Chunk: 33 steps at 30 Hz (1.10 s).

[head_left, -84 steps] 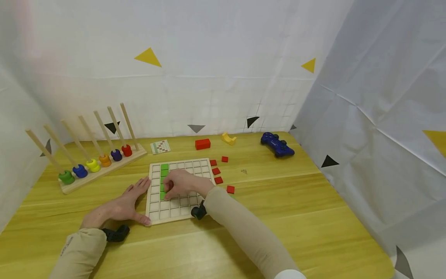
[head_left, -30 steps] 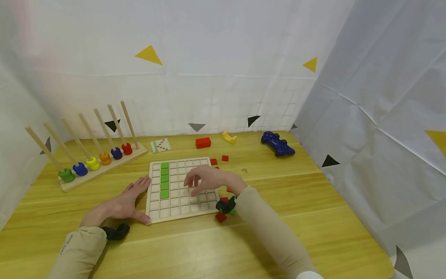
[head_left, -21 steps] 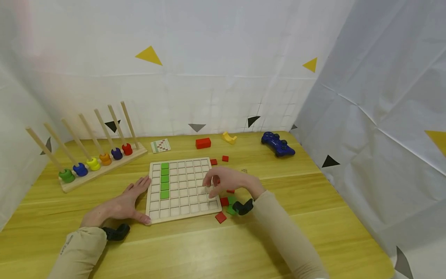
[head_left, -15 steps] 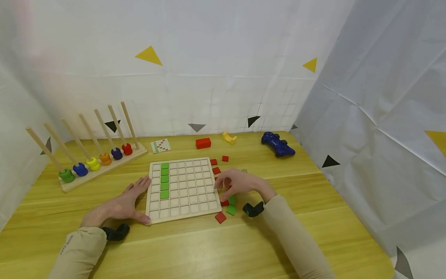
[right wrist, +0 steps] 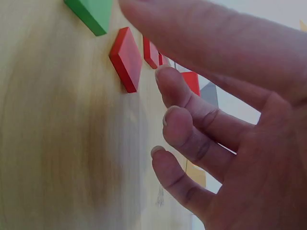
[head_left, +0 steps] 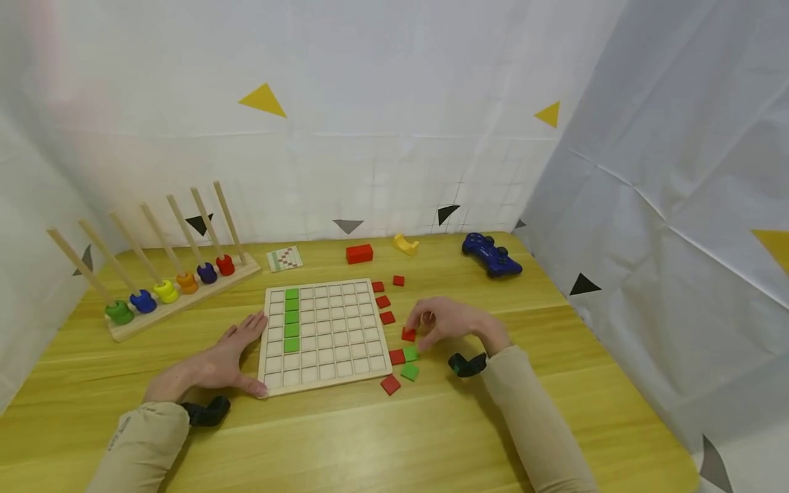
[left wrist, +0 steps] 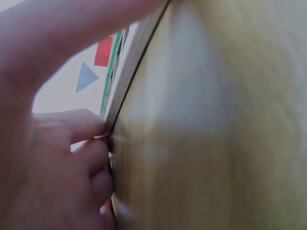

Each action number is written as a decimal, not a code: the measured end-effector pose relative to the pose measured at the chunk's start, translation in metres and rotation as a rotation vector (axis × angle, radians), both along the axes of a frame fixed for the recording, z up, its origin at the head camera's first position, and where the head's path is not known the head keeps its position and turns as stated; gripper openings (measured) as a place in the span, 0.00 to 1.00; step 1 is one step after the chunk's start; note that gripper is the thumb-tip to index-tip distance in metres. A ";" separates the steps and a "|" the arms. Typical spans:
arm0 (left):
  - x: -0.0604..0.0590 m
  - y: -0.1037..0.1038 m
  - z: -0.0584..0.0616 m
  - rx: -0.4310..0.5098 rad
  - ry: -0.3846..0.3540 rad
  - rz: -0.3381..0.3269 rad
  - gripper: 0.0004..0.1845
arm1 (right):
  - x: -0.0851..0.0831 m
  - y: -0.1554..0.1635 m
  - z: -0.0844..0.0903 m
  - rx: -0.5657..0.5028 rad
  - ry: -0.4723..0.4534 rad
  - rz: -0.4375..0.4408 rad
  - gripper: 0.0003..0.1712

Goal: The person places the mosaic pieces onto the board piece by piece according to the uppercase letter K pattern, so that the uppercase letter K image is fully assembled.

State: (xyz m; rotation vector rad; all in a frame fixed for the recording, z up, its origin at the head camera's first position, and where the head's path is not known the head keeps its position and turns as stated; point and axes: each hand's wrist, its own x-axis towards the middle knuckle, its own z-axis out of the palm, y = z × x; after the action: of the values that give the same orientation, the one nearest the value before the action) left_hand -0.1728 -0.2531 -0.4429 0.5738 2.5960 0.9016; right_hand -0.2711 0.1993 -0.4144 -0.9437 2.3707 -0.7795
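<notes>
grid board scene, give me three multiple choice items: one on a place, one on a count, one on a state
1. Where does the left hand rest?
A. at the board's left edge
B. on the gamepad
C. on the peg rack

2. How many green tiles sit in the board?
A. two
B. five
C. nine

3. How is the right hand?
A. flat on the board
B. gripping the red block
C. empty, above a red tile

A: its fingers lie along the left edge.
B: one column of five.
C: the wrist view shows loosely bent fingers holding nothing.

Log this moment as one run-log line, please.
left hand: rests flat against wooden grid board | right hand: over loose red square tile, holding nothing | board: one column of green tiles
</notes>
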 end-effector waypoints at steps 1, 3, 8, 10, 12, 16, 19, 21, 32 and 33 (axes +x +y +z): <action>0.000 0.000 0.000 0.000 0.000 0.001 0.72 | 0.000 -0.001 -0.001 0.013 -0.007 0.005 0.20; 0.000 -0.001 0.000 0.004 0.003 0.000 0.72 | 0.000 -0.002 -0.003 0.033 -0.022 0.011 0.20; 0.000 -0.001 -0.001 0.001 0.003 0.001 0.72 | 0.004 -0.006 -0.004 0.069 -0.050 0.008 0.21; 0.000 -0.001 -0.001 0.005 0.007 -0.001 0.72 | 0.005 -0.007 -0.005 0.078 -0.051 0.010 0.21; 0.000 -0.001 -0.001 0.005 0.006 0.000 0.72 | 0.005 -0.008 -0.007 0.082 -0.047 0.014 0.20; 0.000 -0.001 -0.002 0.000 0.003 0.004 0.72 | 0.004 -0.009 -0.010 0.089 -0.034 0.017 0.18; 0.000 -0.001 -0.002 -0.002 0.004 0.007 0.73 | 0.003 -0.009 -0.011 0.084 -0.034 0.004 0.15; 0.000 -0.002 -0.002 -0.002 0.006 0.006 0.73 | 0.002 -0.008 -0.012 0.081 -0.030 -0.009 0.14; 0.000 -0.002 -0.003 0.004 0.008 0.007 0.73 | 0.000 -0.010 -0.010 0.037 0.013 -0.039 0.09; 0.000 -0.002 -0.003 0.006 0.009 0.006 0.73 | 0.000 -0.011 -0.010 0.033 0.017 -0.042 0.09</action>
State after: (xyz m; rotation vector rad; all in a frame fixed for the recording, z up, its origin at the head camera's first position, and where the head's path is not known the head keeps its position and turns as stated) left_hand -0.1731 -0.2553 -0.4461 0.5726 2.6054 0.9107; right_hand -0.2709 0.1888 -0.4245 -0.8932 2.4171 -0.7492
